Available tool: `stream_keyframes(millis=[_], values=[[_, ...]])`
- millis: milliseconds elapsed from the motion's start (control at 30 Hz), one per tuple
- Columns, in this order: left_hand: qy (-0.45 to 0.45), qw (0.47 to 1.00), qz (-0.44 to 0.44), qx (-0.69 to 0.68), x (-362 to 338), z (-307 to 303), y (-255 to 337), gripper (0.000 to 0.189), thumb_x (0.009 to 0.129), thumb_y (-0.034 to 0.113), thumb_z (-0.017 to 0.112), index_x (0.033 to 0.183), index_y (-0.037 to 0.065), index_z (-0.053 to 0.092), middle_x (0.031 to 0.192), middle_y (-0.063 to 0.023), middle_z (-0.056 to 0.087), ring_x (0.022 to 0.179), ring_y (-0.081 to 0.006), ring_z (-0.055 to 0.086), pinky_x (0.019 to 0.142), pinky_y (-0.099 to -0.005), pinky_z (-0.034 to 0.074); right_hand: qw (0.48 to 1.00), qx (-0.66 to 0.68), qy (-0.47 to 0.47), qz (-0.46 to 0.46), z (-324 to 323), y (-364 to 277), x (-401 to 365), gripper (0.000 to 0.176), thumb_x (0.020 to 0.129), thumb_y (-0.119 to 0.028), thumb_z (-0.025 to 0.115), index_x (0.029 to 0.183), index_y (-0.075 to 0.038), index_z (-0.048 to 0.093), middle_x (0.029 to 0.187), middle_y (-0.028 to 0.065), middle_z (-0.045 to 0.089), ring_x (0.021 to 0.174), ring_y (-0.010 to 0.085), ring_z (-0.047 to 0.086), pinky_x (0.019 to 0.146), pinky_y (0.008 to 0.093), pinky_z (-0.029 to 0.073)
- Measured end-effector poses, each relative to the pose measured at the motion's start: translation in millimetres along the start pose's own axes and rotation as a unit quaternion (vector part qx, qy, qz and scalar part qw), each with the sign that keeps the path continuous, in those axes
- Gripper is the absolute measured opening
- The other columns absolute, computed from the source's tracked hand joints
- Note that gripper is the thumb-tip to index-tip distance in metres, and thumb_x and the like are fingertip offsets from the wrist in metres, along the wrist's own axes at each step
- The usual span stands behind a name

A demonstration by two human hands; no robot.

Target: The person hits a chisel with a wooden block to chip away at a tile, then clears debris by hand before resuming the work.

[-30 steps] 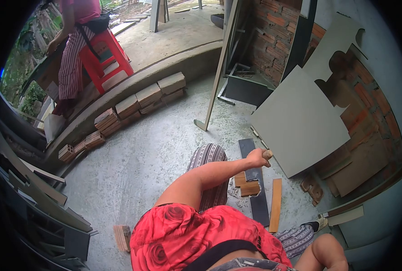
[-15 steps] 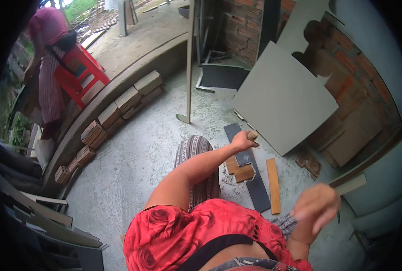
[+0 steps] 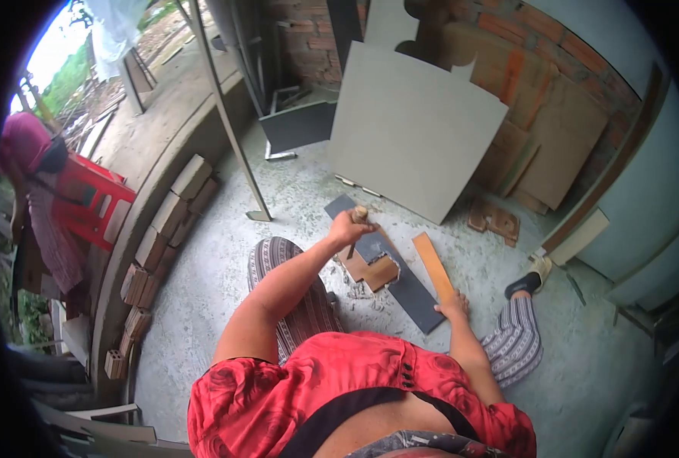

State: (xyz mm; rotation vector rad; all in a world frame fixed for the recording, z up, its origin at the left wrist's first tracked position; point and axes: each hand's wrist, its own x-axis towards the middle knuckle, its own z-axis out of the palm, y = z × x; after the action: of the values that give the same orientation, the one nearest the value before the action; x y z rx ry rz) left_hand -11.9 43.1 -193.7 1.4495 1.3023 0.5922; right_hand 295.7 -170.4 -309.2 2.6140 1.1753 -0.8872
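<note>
My left hand (image 3: 352,228) is wrapped round a wooden-handled tool (image 3: 361,213), whose thin shaft points down over the work pieces. Beneath it a long dark board (image 3: 416,298) lies on the floor, with brown wooden blocks (image 3: 380,273) against its left side and pale chips around them. My right hand (image 3: 453,307) has its fingers closed on the lower end of a light orange wooden strip (image 3: 433,266), which lies to the right of the dark board.
A large grey panel (image 3: 419,126) leans at the back. Brick pieces (image 3: 168,214) line the low ledge on the left. A thin upright post (image 3: 229,114) stands ahead. Beyond the ledge a person (image 3: 46,221) is by a red plastic chair (image 3: 91,198).
My right hand has come down from the air on the right and taken hold of the orange strip. My left hand's tool now points downward. The view has turned to the right.
</note>
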Motion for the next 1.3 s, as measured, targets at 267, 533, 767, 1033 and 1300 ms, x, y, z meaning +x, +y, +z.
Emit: stream_keyframes(millis=[267, 533, 767, 1033, 1300], values=[[0.008, 0.998, -0.026, 0.051, -9, -1, 13, 0.042, 0.064, 0.036, 0.081, 0.083, 0.005, 0.062, 0.076, -0.0031, 0.063, 0.068, -0.0135, 0.057, 0.067, -0.0310, 0.048, 0.999, 0.048, -0.009, -0.014, -15, -7, 3, 0.086, 0.057, -0.025, 0.082, 0.127, -0.008, 0.036, 0.126, 0.0160, 0.045, 0.118, 0.0346, 0.044, 0.098, 0.0419, 0.039], [-0.002, 0.997, -0.036, 0.062, -16, -13, 20, 0.049, 0.063, 0.040, 0.080, 0.093, 0.006, 0.062, 0.082, -0.0052, 0.065, 0.075, -0.0165, 0.060, 0.072, -0.0318, 0.047, 0.993, 0.108, -0.044, -0.035, 6, 21, 52, 0.073, 0.055, -0.023, 0.081, 0.117, -0.003, 0.048, 0.121, 0.0179, 0.052, 0.109, 0.0334, 0.054, 0.092, 0.0409, 0.045], [0.029, 0.998, 0.009, 0.057, -23, -23, 19, 0.052, 0.062, 0.042, 0.080, 0.094, 0.005, 0.062, 0.086, -0.0101, 0.065, 0.080, -0.0236, 0.061, 0.076, -0.0350, 0.048, 0.993, 0.103, -0.058, 0.013, -14, -14, 22, 0.048, 0.051, -0.016, 0.084, 0.092, 0.001, 0.064, 0.090, 0.0165, 0.067, 0.087, 0.0294, 0.064, 0.077, 0.0384, 0.049], [0.036, 0.999, 0.030, 0.000, -30, -32, 32, 0.049, 0.063, 0.038, 0.080, 0.093, 0.004, 0.062, 0.085, -0.0099, 0.066, 0.079, -0.0231, 0.062, 0.076, -0.0346, 0.048, 0.986, 0.149, 0.075, -0.020, -33, -22, 20, 0.048, 0.055, -0.027, 0.081, 0.087, 0.002, 0.062, 0.092, 0.0213, 0.065, 0.086, 0.0353, 0.063, 0.075, 0.0432, 0.047], [0.079, 0.996, 0.030, -0.007, -23, -34, 32, 0.054, 0.062, 0.041, 0.079, 0.096, 0.003, 0.062, 0.089, -0.0143, 0.065, 0.085, -0.0283, 0.063, 0.078, -0.0373, 0.047, 0.845, 0.486, 0.005, -0.221, -109, -91, -30, 0.028, 0.068, -0.013, 0.073, 0.091, -0.002, 0.060, 0.083, 0.0081, 0.064, 0.072, 0.0202, 0.061, 0.067, 0.0305, 0.048]])
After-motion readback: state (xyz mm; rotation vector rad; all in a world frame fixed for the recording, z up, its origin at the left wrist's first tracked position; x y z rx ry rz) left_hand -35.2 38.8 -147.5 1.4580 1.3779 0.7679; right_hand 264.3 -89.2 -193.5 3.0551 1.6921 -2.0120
